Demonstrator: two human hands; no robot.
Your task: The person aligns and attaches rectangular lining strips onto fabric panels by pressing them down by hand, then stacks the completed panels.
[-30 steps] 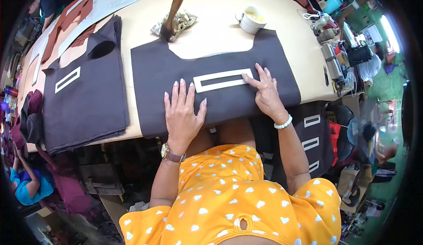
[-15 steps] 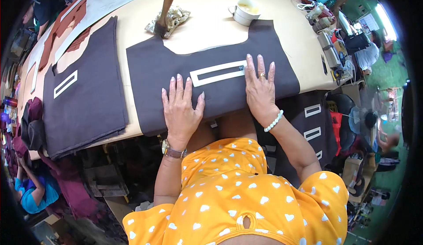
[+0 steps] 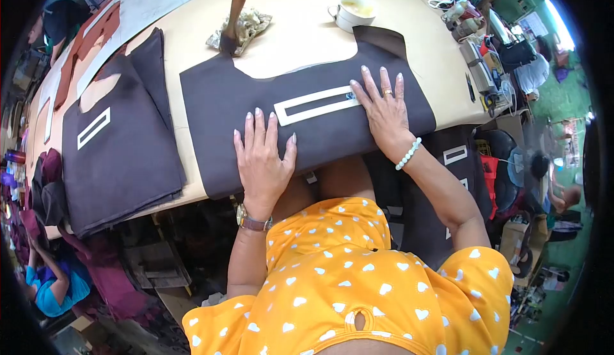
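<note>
A dark brown cut fabric piece (image 3: 214, 125) with a curved neckline lies on the table before me. Stuck or laid on it is a long white rectangular frame (image 3: 282, 115), its right end partly under my fingers. My left hand (image 3: 261, 163) rests flat on the fabric below the frame's left end, fingers stretched out. My right hand (image 3: 387, 113) lies spread on the fabric, its fingertips at the frame's right end. A small dark mark (image 3: 350, 97) shows on the frame there. Neither hand grips anything.
Behind the fabric stand a wooden-handled brush (image 3: 238, 7) on a crusted lump (image 3: 254, 29) and a white cup (image 3: 354, 16) with pale yellowish contents. To the left lies a stack of dark fabric (image 3: 128, 163). More framed fabric (image 3: 422, 192) hangs at right.
My right hand has slid slightly right and up, fingers more spread. The fabric's upper right corner has curled, and the left stack's top layer has shifted, baring a curved cutout. My left hand stays put.
</note>
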